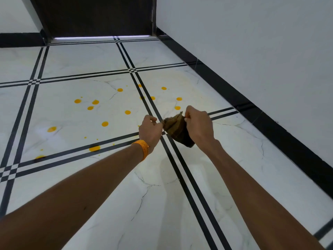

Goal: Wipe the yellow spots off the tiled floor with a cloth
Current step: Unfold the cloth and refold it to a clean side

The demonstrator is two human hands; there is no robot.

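Cloth point(177, 129) hangs pinched between my left hand point(150, 131) and right hand point(198, 127), which hides one edge. Yellow spots point(105, 123) lie mostly left of the cloth.

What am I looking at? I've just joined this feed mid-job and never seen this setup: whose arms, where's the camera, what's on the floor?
No machine here: these are a person's two bare arms, seen from one wide-angle camera worn on their head, looking forward and down. The left hand, with an orange wristband, and the right hand each pinch a dark brownish cloth, held up between them. Below is a white tiled floor with black stripes, dotted with yellow spots, mostly left of the hands. A dark door stands at the far end.
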